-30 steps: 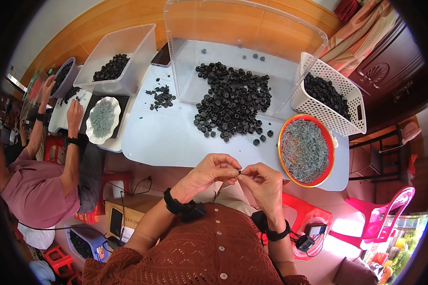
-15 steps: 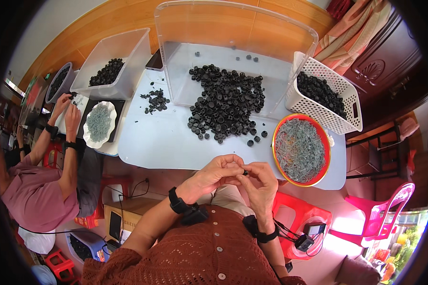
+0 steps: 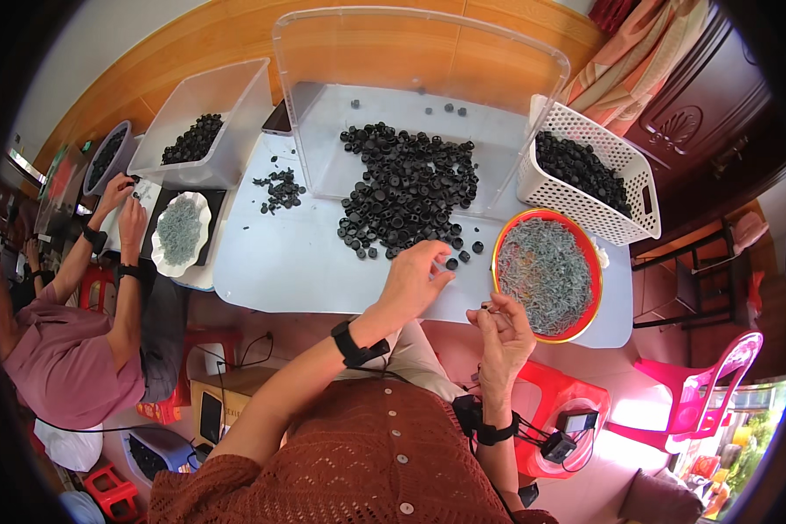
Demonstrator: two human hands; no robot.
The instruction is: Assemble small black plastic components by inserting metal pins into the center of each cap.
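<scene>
Head view: the left forearm [image 3: 297, 393] slants up and to the right from the lower edge, with a black band [image 3: 355, 344] round the wrist, and brings the left hand [image 3: 413, 281] out over the near side of the pale worktop [image 3: 258, 275]. That hand is palm down, its back turned up, its fingers bent forward and its thumb held a little off the forefinger. Beside those tips, at the near edge of a heap of black caps [image 3: 402, 188], lies one loose cap [image 3: 451, 263]; whether the fingers grip it, I cannot tell.

The right forearm [image 3: 506, 463] rises steeply, close to the body, and the right hand [image 3: 505, 341] is held up just in front of the worktop, near the red bowl [image 3: 598, 279] of thin grey pieces [image 3: 546, 275]. Its thumb and forefinger are pinched together on a small dark piece [image 3: 486, 309], too tiny to identify, while the other fingers curl loosely. The two hands are apart, the left one farther forward.

Behind, the heap runs across the lower edge of a clear box [image 3: 419, 12], and a white basket [image 3: 585, 210] of black parts stands beyond the bowl
</scene>
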